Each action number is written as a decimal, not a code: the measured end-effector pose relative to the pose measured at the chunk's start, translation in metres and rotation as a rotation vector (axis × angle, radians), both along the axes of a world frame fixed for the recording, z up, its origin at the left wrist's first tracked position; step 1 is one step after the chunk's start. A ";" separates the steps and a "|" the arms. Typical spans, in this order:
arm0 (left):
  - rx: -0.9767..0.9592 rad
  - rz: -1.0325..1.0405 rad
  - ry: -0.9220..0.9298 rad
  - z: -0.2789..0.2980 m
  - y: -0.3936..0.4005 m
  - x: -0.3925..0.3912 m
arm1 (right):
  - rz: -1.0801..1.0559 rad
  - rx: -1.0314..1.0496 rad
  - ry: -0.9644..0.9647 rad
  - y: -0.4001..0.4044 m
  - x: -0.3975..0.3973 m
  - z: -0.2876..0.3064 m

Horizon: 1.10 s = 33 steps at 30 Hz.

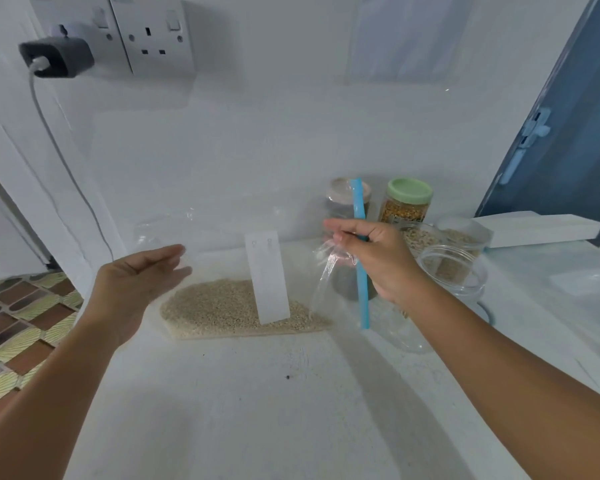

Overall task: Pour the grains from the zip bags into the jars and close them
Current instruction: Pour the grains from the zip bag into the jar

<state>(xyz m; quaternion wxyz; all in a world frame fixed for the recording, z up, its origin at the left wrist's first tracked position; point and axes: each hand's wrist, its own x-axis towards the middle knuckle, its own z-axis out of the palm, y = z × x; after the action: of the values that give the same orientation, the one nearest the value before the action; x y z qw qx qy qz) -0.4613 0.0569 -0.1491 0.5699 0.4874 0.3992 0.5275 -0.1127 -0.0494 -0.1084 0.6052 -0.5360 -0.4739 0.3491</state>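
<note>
A clear plastic zip bag with a bright blue zip strip and a white rectangular label is held up over the white countertop, its lower part sagging with a layer of pale beige grains that rests against the surface. The right hand grasps the bag at its zip end, fingers and thumb curled round the blue strip and the bunched plastic beside it, so that the strip stands nearly upright. The left hand is at the opposite side of the bag, fingers straight and loosely spread, palm turned toward the plastic; whether it touches the film cannot be told because of motion blur. Just right of the right hand stands an open clear plastic jar without a lid, and behind it another clear container holding pale grains. Further back against the white wall stand a jar with a light green lid, filled with mixed yellow-brown seeds, and a jar with a beige lid, partly seen through the bag. A flat white rectangular board lies at the far right of the countertop, beside a blue door frame. On the wall above are a white double socket and a dark grey plug adapter with a white cable hanging down. At the lower left, a floor of brown and green patterned tiles shows beyond the counter's edge.
</note>
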 end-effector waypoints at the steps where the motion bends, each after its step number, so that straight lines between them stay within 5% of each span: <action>1: 0.005 0.011 0.005 0.003 0.000 0.000 | 0.005 0.003 0.005 0.000 -0.001 0.001; 13: 0.212 0.176 0.029 0.086 -0.014 -0.013 | 0.116 0.145 0.072 0.016 -0.002 0.073; 33: 0.349 0.170 0.092 0.205 -0.033 0.038 | 0.163 0.251 0.140 0.001 0.059 0.158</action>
<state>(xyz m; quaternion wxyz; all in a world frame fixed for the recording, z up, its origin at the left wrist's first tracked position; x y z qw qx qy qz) -0.4235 0.0236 0.0562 0.4115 0.5670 0.3671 0.6119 -0.0535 -0.0481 0.0494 0.6686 -0.3904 -0.5121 0.3718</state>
